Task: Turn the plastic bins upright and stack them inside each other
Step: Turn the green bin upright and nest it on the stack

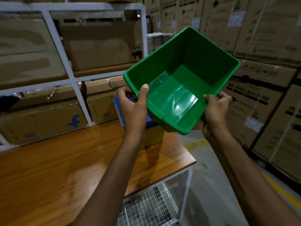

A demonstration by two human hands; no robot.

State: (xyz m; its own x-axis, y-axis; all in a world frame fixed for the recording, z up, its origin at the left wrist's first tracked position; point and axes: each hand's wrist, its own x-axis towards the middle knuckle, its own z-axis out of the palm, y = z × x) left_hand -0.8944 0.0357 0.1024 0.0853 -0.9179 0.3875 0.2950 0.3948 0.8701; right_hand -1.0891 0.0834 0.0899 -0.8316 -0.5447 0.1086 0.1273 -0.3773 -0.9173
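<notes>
Hovering over the table's (65, 160) far corner, the green bin (187, 62) tilts mouth-to-camera, long axis running away up-right. What looks like a blue bin (117, 111) sits just below-left. Left hand (133, 108) and right hand (215, 108) pinch the near rim, equally near.

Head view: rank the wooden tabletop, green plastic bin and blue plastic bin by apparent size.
1. Wooden tabletop.
2. Green plastic bin, held nearer the camera.
3. Blue plastic bin, mostly hidden behind the left hand, so unsure.
</notes>
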